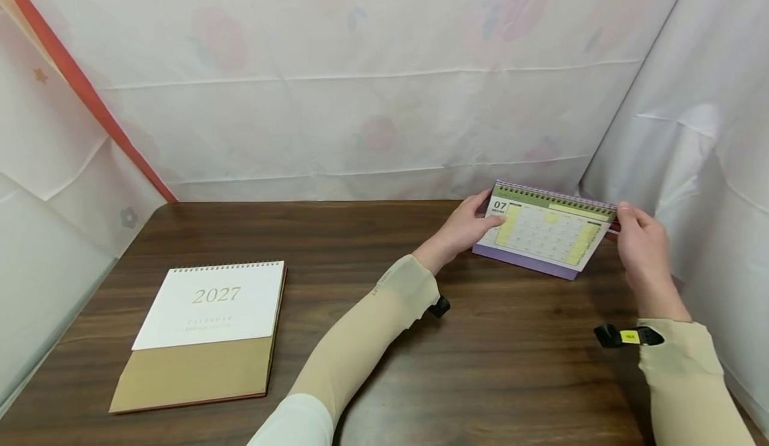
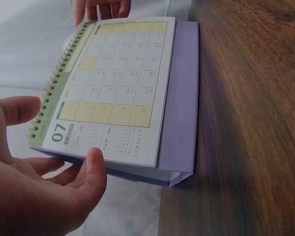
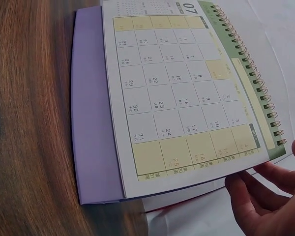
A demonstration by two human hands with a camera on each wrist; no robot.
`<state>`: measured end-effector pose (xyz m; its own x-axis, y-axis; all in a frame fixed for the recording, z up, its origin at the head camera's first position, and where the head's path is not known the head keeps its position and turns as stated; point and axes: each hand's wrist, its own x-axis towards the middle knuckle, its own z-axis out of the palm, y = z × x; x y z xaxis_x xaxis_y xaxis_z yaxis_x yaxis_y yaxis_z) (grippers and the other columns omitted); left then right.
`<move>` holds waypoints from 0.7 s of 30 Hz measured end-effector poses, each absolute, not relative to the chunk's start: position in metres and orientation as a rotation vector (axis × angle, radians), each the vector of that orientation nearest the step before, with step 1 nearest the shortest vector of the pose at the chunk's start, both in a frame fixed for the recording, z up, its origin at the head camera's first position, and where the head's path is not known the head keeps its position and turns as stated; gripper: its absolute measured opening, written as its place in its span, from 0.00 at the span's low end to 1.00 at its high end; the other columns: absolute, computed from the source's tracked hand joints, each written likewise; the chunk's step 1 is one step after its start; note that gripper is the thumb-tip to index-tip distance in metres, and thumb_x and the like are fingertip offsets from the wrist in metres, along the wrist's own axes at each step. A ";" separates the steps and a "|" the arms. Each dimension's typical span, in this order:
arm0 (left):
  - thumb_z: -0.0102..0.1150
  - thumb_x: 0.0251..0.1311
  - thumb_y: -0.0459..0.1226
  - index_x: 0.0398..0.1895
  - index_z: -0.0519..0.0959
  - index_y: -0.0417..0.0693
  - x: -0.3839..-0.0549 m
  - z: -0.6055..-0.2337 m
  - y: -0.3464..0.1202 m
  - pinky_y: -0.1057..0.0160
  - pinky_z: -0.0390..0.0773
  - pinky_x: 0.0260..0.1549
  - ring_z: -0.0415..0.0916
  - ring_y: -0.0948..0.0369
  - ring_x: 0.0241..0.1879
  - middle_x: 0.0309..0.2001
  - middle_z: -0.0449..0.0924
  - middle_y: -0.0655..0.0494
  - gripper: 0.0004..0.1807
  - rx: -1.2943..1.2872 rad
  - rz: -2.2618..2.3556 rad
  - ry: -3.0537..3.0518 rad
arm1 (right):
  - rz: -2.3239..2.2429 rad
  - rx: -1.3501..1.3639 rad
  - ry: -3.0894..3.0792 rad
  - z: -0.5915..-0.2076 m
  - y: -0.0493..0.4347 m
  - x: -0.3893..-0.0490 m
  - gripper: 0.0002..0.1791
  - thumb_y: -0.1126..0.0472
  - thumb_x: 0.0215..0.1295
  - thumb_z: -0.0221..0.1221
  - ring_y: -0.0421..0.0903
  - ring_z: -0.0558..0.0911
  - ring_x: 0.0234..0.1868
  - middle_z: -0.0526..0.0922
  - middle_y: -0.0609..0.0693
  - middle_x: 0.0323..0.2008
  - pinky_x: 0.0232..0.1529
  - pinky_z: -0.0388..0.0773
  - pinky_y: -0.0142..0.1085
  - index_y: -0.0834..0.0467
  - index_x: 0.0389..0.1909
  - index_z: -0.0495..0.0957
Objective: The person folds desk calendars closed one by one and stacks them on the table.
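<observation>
A purple desk calendar [image 1: 549, 229] stands tilted at the table's back right, its spiral binding along the top and its page showing 07 in green and yellow. My left hand [image 1: 459, 229] holds its left end, thumb over the front of the page and other fingers toward the back. At the opposite end, my right hand [image 1: 645, 242] grips the upper right corner near the coils. In the right wrist view, that hand's fingers [image 3: 250, 201] curl by the side edge, partly behind it. The purple base strip [image 2: 179, 98] lies along the wooden surface.
A second desk calendar [image 1: 207, 312], white over a gold base and marked 2027, stands at the left of the brown wooden table [image 1: 480, 379]. White patterned cloth [image 1: 372, 85] hangs behind the table, with more cloth [image 1: 715, 145] close on the right.
</observation>
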<state>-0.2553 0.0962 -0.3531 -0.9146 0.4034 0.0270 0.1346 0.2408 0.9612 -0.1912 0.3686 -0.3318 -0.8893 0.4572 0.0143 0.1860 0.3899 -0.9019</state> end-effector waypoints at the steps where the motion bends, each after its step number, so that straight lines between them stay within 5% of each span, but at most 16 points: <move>1: 0.60 0.68 0.47 0.79 0.55 0.57 -0.255 -0.353 0.095 0.63 0.73 0.55 0.71 0.63 0.59 0.74 0.58 0.58 0.39 0.505 1.736 2.276 | 1.513 -0.565 -2.384 -0.332 0.369 -0.191 0.41 0.32 0.73 0.39 0.41 0.75 0.49 0.74 0.49 0.54 0.50 0.63 0.34 0.55 0.76 0.60; 7: 0.58 0.69 0.50 0.79 0.56 0.64 -0.254 -0.353 0.092 0.54 0.67 0.63 0.64 0.57 0.68 0.76 0.55 0.61 0.38 0.488 1.743 2.247 | 1.585 -0.518 -2.328 -0.333 0.370 -0.189 0.40 0.34 0.73 0.39 0.38 0.74 0.49 0.74 0.46 0.53 0.58 0.64 0.39 0.56 0.75 0.62; 11: 0.59 0.68 0.50 0.78 0.57 0.68 -0.253 -0.351 0.092 0.56 0.71 0.59 0.66 0.57 0.67 0.76 0.54 0.64 0.37 0.469 1.778 2.193 | 1.722 -0.459 -2.209 -0.333 0.371 -0.186 0.36 0.35 0.72 0.43 0.38 0.72 0.52 0.74 0.42 0.51 0.64 0.65 0.37 0.56 0.69 0.70; 21: 0.60 0.68 0.50 0.77 0.60 0.70 -0.251 -0.347 0.089 0.56 0.76 0.55 0.75 0.59 0.58 0.75 0.55 0.69 0.35 0.507 1.846 2.113 | 1.954 -0.381 -1.814 -0.330 0.372 -0.184 0.08 0.57 0.71 0.60 0.36 0.78 0.41 0.80 0.41 0.40 0.38 0.75 0.20 0.55 0.41 0.86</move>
